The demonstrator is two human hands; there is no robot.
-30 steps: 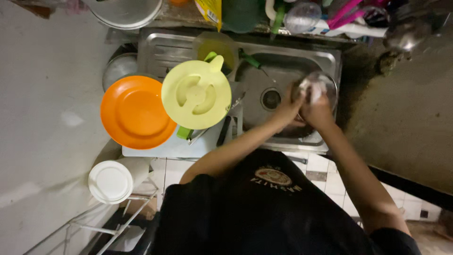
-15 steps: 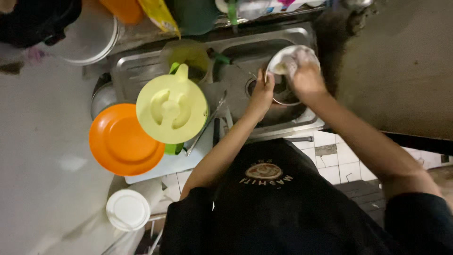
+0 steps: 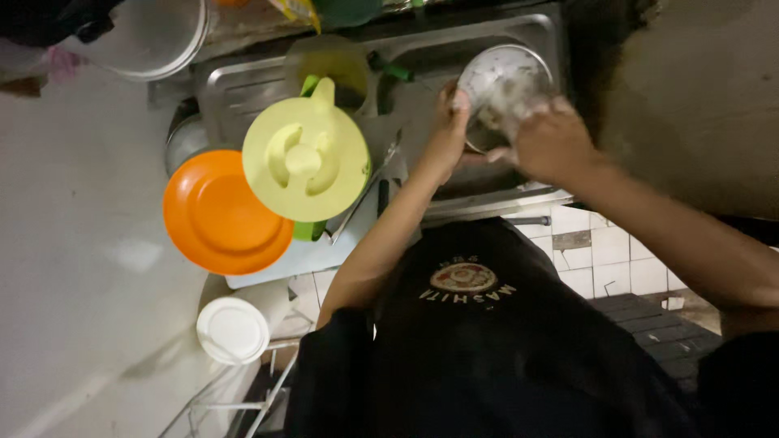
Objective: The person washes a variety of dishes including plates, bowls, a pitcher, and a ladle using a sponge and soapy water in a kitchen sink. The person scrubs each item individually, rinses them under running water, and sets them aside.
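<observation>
Head view: your left hand fingers grip the bowl rim over the sink; right hand closed on its near side. Yellow lid, orange plate left of sink.

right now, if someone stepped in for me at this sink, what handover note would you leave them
Left hand: grips the rim of the round metal bowl, tilted over the steel sink.
Right hand: inside the bowl, rubbing it; whether it holds a sponge is too blurred to tell.
Set aside on the left: pale yellow jug lid, orange plastic plate, white round lid.
Done: bowl looks sudsy.
Left: probably rinsing it.
</observation>
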